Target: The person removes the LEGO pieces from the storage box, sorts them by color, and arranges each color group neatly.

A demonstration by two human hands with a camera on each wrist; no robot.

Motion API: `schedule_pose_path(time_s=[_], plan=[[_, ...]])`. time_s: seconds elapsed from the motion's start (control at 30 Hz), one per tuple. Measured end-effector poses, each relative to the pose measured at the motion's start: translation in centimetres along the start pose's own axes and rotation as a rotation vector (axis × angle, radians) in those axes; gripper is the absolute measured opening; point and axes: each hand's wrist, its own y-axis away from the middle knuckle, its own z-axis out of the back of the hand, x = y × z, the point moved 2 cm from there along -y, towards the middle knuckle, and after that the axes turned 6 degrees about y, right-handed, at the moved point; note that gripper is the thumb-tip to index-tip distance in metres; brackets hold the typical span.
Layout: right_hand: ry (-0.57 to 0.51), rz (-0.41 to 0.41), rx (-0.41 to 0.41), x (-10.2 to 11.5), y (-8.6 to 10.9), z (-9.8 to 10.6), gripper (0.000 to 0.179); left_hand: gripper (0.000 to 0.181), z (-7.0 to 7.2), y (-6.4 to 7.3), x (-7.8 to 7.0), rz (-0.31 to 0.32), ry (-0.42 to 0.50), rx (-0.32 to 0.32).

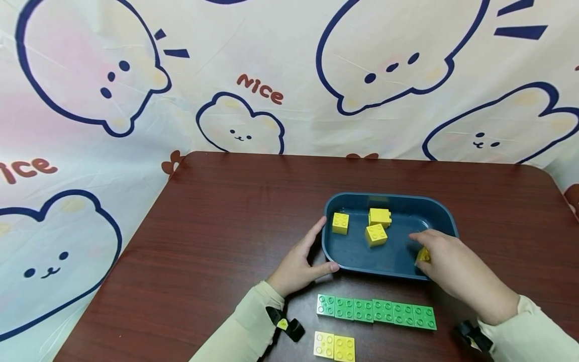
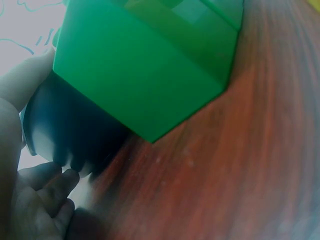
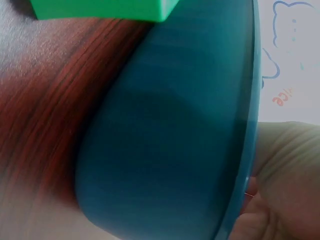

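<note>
At the tray's right end, my right hand (image 1: pixel 457 266) reaches over the rim and pinches a yellow toy building brick (image 1: pixel 423 254), mostly covered by the fingers. My left hand (image 1: pixel 298 269) rests against the left end of the blue tray (image 1: pixel 402 259), index finger and thumb stretched out around its near corner. Three more yellow bricks lie in the tray: one at the left (image 1: pixel 340 223), one toward the back (image 1: pixel 379 217) and one in the middle (image 1: pixel 376 235). In the right wrist view, the tray's outer wall (image 3: pixel 175 125) hides the fingertips and the pinched brick.
A row of green bricks (image 1: pixel 375 311) lies on the brown table (image 1: pixel 217 221) in front of the tray. Nearer still are two yellow bricks (image 1: pixel 334 347) side by side. Behind the table hangs a cartoon-printed cloth (image 1: pixel 298 55).
</note>
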Motion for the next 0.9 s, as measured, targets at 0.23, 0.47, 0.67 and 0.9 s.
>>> schedule_pose_path(time_s=[0.23, 0.47, 0.67, 0.9], plan=[[-0.004, 0.009, -0.002, 0.1, -0.1, 0.0, 0.046, 0.097, 0.0, 0.0, 0.0, -0.008, 0.005, -0.002], [-0.026, 0.036, -0.050, 0.3, 0.2, 0.1, 0.047, 0.097, 0.0, 0.0, -0.1, -0.009, 0.008, 0.000], [-0.047, 0.061, -0.117, 0.7, 0.7, 0.8, 0.047, 0.097, 0.0, 0.0, -0.1, -0.009, 0.015, 0.002], [-0.056, 0.069, -0.161, 1.4, 1.3, 1.7, 0.050, 0.097, 0.0, 0.0, -0.1, -0.013, 0.014, -0.002]])
